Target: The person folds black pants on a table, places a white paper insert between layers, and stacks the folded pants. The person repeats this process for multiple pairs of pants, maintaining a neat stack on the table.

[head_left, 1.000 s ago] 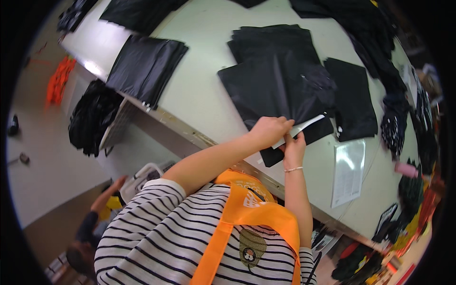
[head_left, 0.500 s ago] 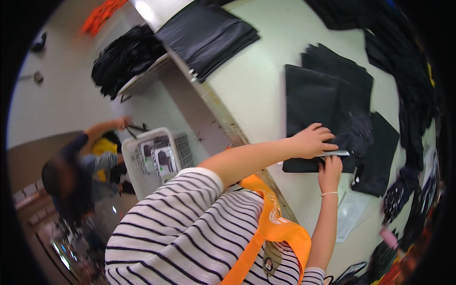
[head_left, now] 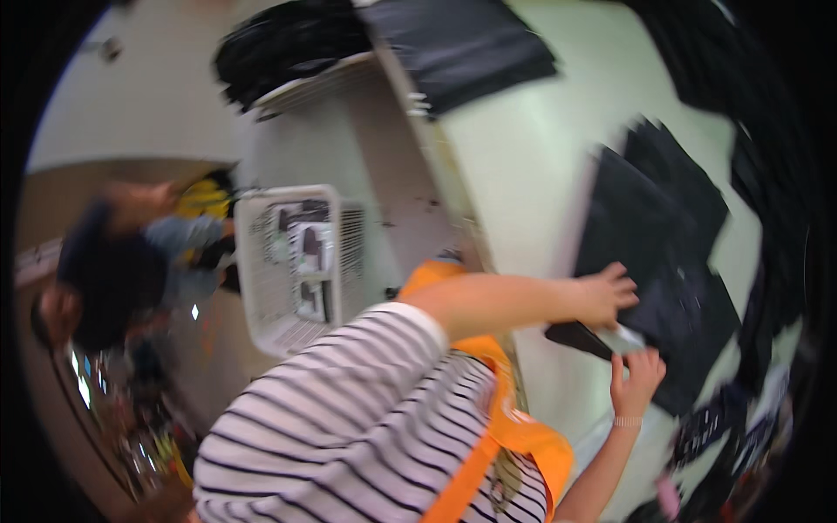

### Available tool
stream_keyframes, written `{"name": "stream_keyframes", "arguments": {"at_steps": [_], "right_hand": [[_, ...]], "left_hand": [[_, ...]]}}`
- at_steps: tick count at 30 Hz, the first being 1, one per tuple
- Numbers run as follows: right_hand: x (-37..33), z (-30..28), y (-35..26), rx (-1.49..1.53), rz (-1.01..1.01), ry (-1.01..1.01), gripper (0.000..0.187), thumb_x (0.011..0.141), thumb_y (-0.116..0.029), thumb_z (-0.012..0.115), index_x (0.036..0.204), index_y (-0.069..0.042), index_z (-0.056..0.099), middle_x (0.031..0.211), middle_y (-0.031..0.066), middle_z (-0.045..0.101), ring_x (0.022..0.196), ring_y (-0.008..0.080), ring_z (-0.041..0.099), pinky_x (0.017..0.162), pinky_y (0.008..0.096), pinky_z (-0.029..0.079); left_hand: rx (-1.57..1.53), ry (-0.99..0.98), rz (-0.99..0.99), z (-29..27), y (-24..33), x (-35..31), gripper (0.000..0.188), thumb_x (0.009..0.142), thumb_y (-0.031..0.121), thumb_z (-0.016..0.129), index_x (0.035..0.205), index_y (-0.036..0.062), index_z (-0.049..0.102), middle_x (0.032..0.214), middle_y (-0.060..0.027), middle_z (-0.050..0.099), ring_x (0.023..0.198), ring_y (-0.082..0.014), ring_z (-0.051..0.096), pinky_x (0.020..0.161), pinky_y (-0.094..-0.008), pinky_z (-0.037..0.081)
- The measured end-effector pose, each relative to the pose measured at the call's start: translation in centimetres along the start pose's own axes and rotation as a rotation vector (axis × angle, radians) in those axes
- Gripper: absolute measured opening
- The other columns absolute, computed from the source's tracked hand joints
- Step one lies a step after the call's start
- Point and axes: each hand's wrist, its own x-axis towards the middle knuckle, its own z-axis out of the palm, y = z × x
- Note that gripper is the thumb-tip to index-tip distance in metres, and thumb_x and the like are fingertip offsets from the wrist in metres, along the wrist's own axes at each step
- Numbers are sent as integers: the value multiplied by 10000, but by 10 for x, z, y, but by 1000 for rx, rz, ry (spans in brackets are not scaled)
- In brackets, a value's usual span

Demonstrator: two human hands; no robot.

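Pale green bench (head_left: 523,174) carries my stacked flat black fabric pieces (head_left: 649,235). My left hand (head_left: 604,296) presses spread fingers on them; my right hand (head_left: 636,379) pinches a small pale rectangular label (head_left: 621,338) at their near edge.

Pale green worktop (head_left: 523,166) with a metal-edged rim, above a pale grey floor (head_left: 113,113); a white wire basket (head_left: 261,261) stands below (another person, blurred, crouches beside it).
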Motion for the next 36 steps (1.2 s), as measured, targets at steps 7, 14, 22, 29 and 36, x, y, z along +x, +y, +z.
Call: {"name": "stream_keyframes", "arguments": {"at_steps": [7, 14, 22, 29, 36], "right_hand": [[-1, 9, 29, 21, 324, 451, 356, 851, -270, 654, 1130, -74, 551, 1193, 121, 551, 1155, 304, 482, 967, 413, 345], [-62, 104, -46, 1887, 1256, 865, 468, 897, -302, 662, 1250, -46, 493, 1206, 56, 579, 1104, 166, 550, 925, 346, 451], [-45, 95, -14, 1226, 1535, 1035, 327, 887, -132, 629, 1102, 112, 593, 1106, 140, 650, 968, 225, 603, 867, 338, 453], [-80, 75, 193, 1233, 1347, 1599, 319, 878, -76, 633, 1152, 80, 585, 1132, 99, 635, 963, 196, 574, 885, 310, 432], [-133, 118, 262, 641, 1757, 1016, 620, 877, -319, 644, 1319, 66, 441, 1146, 199, 634, 1095, 331, 580, 965, 361, 421]], "left_hand": [[-82, -202, 54, -20, -2, -1, 368, 906, 332, 540, 1270, 321, 598, 1516, -132, 296, 1409, -320, 254, 1123, -566, 179], [-167, -276, 62, -16, 5, 15, 635, 935, 271, 492, 1492, 134, 220, 1527, -126, 274, 1427, -306, 209, 1151, -531, 125], [-505, -68, 58, -31, 12, 52, 654, 897, 181, 567, 1468, 39, 281, 1520, -161, 283, 1419, -313, 241, 1152, -417, 178], [-239, 90, -290, -30, -20, 83, 645, 859, 191, 626, 1427, 48, 356, 1441, -171, 402, 1347, -335, 353, 1107, -429, 273], [74, -66, -283, 9, -38, 100, 628, 854, 341, 636, 1402, 113, 429, 1495, -145, 332, 1386, -331, 284, 1122, -479, 222]]}}
